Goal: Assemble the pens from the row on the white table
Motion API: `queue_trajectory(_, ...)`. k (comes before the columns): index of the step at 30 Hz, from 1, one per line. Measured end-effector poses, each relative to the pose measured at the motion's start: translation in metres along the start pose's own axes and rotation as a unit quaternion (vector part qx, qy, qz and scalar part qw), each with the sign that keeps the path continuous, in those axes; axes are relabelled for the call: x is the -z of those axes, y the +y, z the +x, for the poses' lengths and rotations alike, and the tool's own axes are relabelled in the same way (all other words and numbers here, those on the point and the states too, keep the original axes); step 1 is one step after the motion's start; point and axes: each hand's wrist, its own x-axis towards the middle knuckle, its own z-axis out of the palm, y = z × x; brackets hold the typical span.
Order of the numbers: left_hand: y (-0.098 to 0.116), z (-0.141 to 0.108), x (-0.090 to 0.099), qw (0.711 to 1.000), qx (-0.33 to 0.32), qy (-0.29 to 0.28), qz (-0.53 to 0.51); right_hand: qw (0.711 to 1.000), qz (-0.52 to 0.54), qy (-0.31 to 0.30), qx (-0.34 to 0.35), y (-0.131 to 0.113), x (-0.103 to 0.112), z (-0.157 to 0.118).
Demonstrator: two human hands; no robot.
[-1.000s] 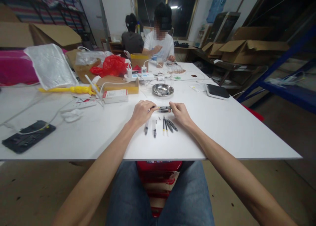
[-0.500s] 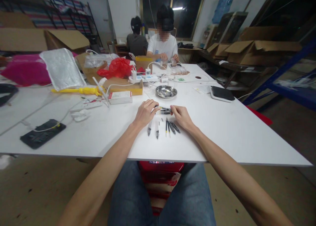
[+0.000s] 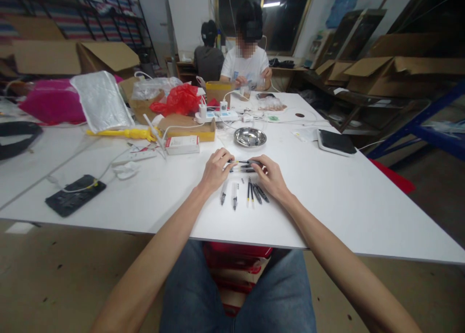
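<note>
My left hand [image 3: 214,168] and my right hand [image 3: 270,175] rest on the white table [image 3: 348,197] and together hold a small bundle of dark pens [image 3: 242,166] lying crosswise between their fingertips. Just in front of the hands, several loose pen parts [image 3: 245,194] lie in a row on the table: two pale barrels with dark tips on the left, a yellow-and-black refill, and dark pieces on the right. A round steel bowl [image 3: 250,136] stands a little beyond the hands.
A black phone on a cable [image 3: 75,201] lies at the left. A power strip [image 3: 217,116], a cardboard box [image 3: 189,127], a red bag [image 3: 178,100] and a black pad [image 3: 336,141] lie farther back. Two people sit at the table's far end.
The hands stay together on the pen bundle. The view has shifted left and slightly up, so the table's contents sit further right in the picture.
</note>
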Motion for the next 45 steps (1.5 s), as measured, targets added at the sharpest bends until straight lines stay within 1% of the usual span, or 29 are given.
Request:
queue_trajectory(3, 0.000, -0.001, 0.000, 1.000, 0.004, -0.001, -0.011, 1.000, -0.011, -0.003, 0.011, 0.001, 0.000, 0.001)
queue_trajectory(6, -0.001, -0.002, -0.002, 1.000, 0.010, -0.006, -0.012, 1.000, -0.016, -0.002, 0.006, 0.004, 0.000, 0.001)
queue_trajectory(11, 0.000, -0.004, -0.007, 0.998, 0.047, -0.047, -0.004, 1.000, -0.014, 0.011, -0.015, 0.009, -0.002, -0.001)
queue_trajectory(14, 0.001, -0.005, -0.008, 0.997, 0.043, -0.064, -0.011, 0.999, 0.004, 0.017, -0.027, 0.011, -0.002, -0.001)
queue_trajectory(18, 0.001, -0.003, -0.006, 0.997, 0.038, -0.058, -0.019, 0.999, 0.028, 0.006, -0.025, 0.011, -0.002, -0.002)
queue_trajectory(24, -0.003, -0.003, -0.007, 0.997, 0.045, -0.063, -0.024, 1.000, 0.005, -0.011, -0.013, 0.010, -0.002, -0.001)
queue_trajectory(28, -0.003, -0.003, -0.007, 0.996, 0.044, -0.067, -0.026, 1.000, 0.009, -0.014, -0.017, 0.009, -0.001, -0.001)
queue_trajectory(37, -0.005, -0.003, -0.008, 0.999, 0.012, -0.043, -0.010, 1.000, 0.019, -0.016, -0.015, 0.008, -0.002, -0.001)
queue_trajectory(42, -0.004, -0.004, -0.008, 0.999, 0.023, -0.049, -0.008, 1.000, 0.014, -0.020, -0.014, 0.008, -0.002, -0.001)
queue_trajectory(45, -0.004, -0.004, -0.008, 0.999, 0.018, -0.045, -0.013, 1.000, 0.008, -0.022, -0.014, 0.008, -0.001, 0.000)
